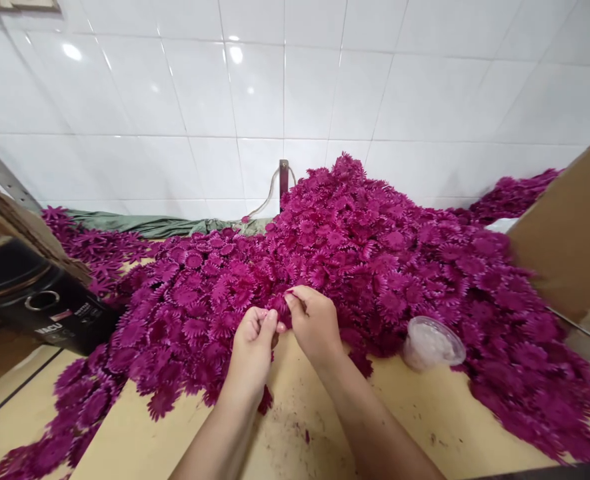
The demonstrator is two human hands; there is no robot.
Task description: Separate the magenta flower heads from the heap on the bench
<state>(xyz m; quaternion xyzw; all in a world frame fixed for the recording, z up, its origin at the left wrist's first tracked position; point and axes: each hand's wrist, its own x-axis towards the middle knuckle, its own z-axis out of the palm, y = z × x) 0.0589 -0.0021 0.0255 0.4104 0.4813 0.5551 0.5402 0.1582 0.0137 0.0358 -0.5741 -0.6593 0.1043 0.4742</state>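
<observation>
A magenta flower head shows between my two hands, partly covered by fingers and hard to tell from the blooms behind it. My left hand pinches its near left edge between thumb and fingers. On the other side my right hand is closed, thumb and forefinger together at the flower's upper right. Both hands are just above the front of a large pile of similar magenta flowers, which look flat with fringed petals. Fingertips are stained pink.
A clear plastic tub with whitish contents stands to the right. A black bucket is at left, a cardboard box at right. Petal scraps dot the yellowish tabletop. White tiled wall rises behind, with green cloth along its foot.
</observation>
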